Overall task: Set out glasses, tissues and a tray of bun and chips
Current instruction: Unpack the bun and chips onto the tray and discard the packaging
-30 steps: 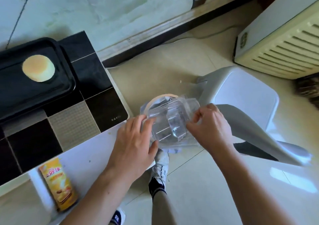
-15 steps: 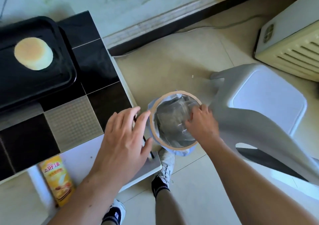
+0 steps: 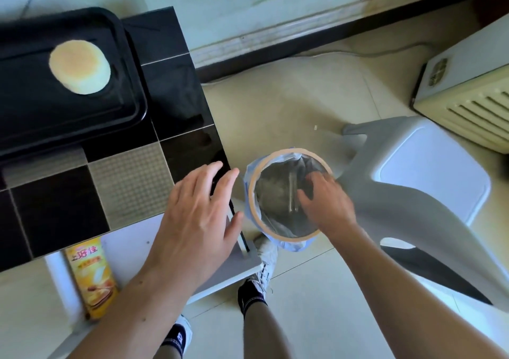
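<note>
A round pale bun [image 3: 80, 67] lies on the black tray [image 3: 129, 105] at the table's back left. A yellow chips can [image 3: 92, 276] lies on its side at the table's white front edge. My left hand [image 3: 198, 218] hovers flat over the table's right front corner, fingers spread, holding nothing. My right hand [image 3: 325, 201] reaches down over the mouth of a small bin [image 3: 256, 193] lined with a pale bag, fingers extended and blurred. A clear plastic package shows faintly inside the bin. No glasses or tissues are in sight.
The table [image 3: 132, 182] has black and grey tiles. A white plastic stool [image 3: 429, 182] stands right of the bin. A cream appliance with vents [image 3: 468, 88] sits at the far right. My feet in sneakers [image 3: 264, 262] are below the bin.
A second ago both hands held a clear plastic package over the bin. It went into the bin; my left hand let go and moved over the table corner, my right stays at the bin's mouth.
</note>
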